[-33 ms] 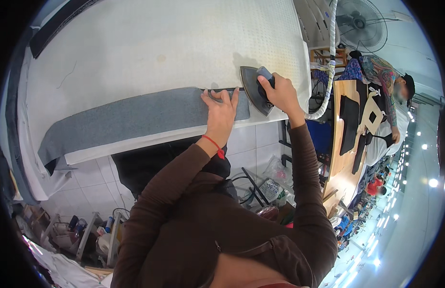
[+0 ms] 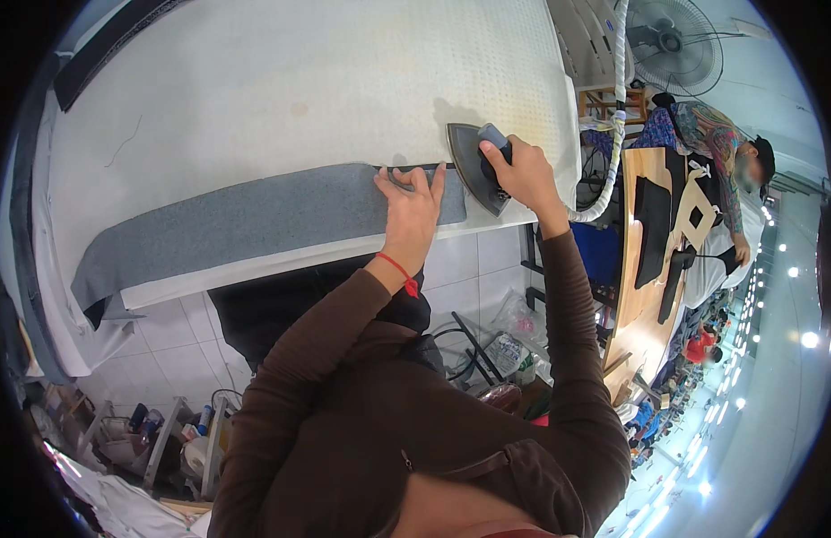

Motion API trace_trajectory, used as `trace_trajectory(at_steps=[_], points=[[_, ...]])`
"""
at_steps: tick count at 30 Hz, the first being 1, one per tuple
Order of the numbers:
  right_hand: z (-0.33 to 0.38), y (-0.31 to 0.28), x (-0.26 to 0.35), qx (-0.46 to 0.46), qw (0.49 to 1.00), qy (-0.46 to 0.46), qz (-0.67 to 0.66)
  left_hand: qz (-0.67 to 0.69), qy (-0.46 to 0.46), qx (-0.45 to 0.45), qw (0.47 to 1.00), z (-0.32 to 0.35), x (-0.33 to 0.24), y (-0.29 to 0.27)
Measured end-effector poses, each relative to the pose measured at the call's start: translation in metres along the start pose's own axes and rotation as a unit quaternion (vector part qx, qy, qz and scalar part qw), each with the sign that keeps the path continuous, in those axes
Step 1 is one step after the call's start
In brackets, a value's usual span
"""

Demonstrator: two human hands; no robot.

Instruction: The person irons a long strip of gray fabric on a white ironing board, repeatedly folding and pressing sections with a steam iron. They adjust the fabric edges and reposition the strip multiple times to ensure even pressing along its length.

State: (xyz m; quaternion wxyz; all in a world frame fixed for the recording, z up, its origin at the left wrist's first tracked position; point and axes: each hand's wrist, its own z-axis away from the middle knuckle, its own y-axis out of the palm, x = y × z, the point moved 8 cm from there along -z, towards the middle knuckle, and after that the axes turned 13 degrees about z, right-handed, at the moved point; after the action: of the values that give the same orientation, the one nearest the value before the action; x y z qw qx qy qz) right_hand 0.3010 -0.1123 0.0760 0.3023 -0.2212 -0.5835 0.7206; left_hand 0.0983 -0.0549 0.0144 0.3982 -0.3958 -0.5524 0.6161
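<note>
A long grey fabric strip (image 2: 254,224) lies along the near edge of a white padded ironing table (image 2: 299,90). My left hand (image 2: 411,202) presses flat on the strip near its right end, fingers spread; a red band circles that wrist. My right hand (image 2: 518,170) grips the handle of a dark iron (image 2: 474,166). The iron stands at the strip's right end, tilted so its soleplate shows, just right of my left fingertips.
A white wrapped hose (image 2: 614,117) hangs down to the iron at the table's right end. A fan (image 2: 671,40) stands behind. Another person (image 2: 720,134) works at a wooden table (image 2: 635,296) with dark fabric pieces. Bottles and clutter (image 2: 155,430) sit on the tiled floor.
</note>
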Motion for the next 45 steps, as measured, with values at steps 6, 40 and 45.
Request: trace_trajectory(at_steps=[6, 40, 45], points=[[0.004, 0.0, 0.005, -0.008, 1.0, -0.001, 0.019, 0.048, 0.012, -0.06, 0.997, 0.003, 0.009, 0.006], [0.01, -0.006, 0.03, -0.049, 0.985, -0.159, 0.041, 0.204, 0.049, -0.119, 0.971, 0.044, 0.071, 0.002], [0.008, -0.007, 0.032, -0.038, 0.978, -0.196, 0.055, 0.241, 0.047, -0.106, 0.964, 0.048, 0.08, 0.001]])
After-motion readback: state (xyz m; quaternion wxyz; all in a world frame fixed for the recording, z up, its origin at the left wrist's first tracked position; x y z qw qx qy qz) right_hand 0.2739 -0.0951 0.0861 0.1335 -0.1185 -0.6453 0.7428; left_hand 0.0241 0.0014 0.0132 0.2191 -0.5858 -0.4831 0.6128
